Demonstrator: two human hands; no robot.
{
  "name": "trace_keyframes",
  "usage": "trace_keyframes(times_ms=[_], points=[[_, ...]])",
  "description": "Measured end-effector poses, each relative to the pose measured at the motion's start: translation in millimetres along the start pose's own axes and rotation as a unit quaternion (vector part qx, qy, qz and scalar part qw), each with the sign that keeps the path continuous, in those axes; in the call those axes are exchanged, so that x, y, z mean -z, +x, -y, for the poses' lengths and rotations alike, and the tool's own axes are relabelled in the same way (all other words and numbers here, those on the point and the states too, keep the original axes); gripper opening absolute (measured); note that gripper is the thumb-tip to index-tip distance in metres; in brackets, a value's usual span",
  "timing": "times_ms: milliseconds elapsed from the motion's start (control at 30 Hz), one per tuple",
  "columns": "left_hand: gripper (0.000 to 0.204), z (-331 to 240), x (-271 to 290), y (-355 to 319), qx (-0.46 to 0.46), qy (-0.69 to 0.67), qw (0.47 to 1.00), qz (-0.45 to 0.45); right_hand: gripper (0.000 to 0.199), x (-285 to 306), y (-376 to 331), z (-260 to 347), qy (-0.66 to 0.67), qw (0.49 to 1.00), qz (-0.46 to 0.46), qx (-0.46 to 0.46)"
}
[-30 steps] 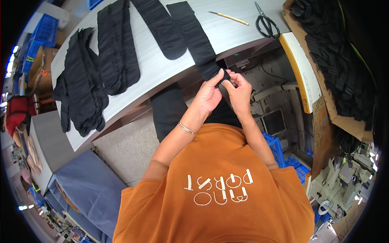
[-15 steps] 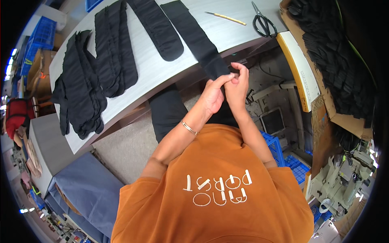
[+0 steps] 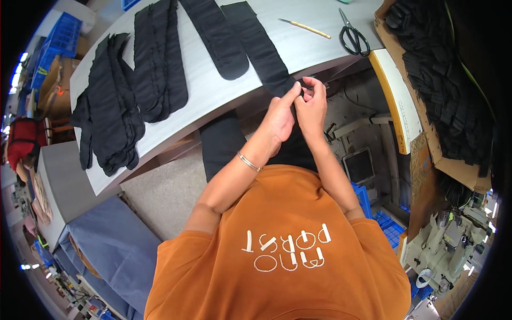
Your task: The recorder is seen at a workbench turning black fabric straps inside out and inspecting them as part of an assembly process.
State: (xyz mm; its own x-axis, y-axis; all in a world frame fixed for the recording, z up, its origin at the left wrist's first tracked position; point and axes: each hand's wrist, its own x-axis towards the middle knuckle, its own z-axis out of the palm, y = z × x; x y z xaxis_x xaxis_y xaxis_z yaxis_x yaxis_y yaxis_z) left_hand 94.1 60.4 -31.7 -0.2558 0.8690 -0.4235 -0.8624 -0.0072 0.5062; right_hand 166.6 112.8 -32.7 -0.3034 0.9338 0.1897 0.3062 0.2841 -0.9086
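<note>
A long black fabric strip [image 3: 261, 49] lies across the table and hangs over its near edge toward me. My left hand [image 3: 280, 118], with a bangle on the wrist, pinches the strip's near end between thumb and fingers. Close against it, my right hand [image 3: 311, 108] has its fingers curled and pressed together at the same edge of the cloth. The fingertips of both hands meet there and hide the very end. Just left of this strip lies another black strip with a rounded end [image 3: 220, 45], touched by neither hand.
Stacks of black strips [image 3: 154, 69] and a looser pile [image 3: 109, 114] cover the table's left. A thin pointed tool [image 3: 306, 29] and black-handled scissors [image 3: 352, 38] lie at the right. Beyond them stands a cardboard box [image 3: 440, 160] full of black pieces.
My hands have come up slightly toward the table edge and closed together on the strip's end. The right index finger has bent inward. The whole view has shifted a little.
</note>
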Motion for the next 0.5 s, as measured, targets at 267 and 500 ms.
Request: trace_keyframes(times_ms=[267, 500], points=[[0.035, -36, 8, 13, 0.026, -0.107, 0.992, 0.055, 0.063, 44, -36, 37, -0.192, 0.953, 0.110, 0.208], [0.033, -1, -1, -8, 0.004, -0.055, 0.998, -0.011, 0.051, 21, -41, 10, -0.432, 0.877, 0.110, 0.182]])
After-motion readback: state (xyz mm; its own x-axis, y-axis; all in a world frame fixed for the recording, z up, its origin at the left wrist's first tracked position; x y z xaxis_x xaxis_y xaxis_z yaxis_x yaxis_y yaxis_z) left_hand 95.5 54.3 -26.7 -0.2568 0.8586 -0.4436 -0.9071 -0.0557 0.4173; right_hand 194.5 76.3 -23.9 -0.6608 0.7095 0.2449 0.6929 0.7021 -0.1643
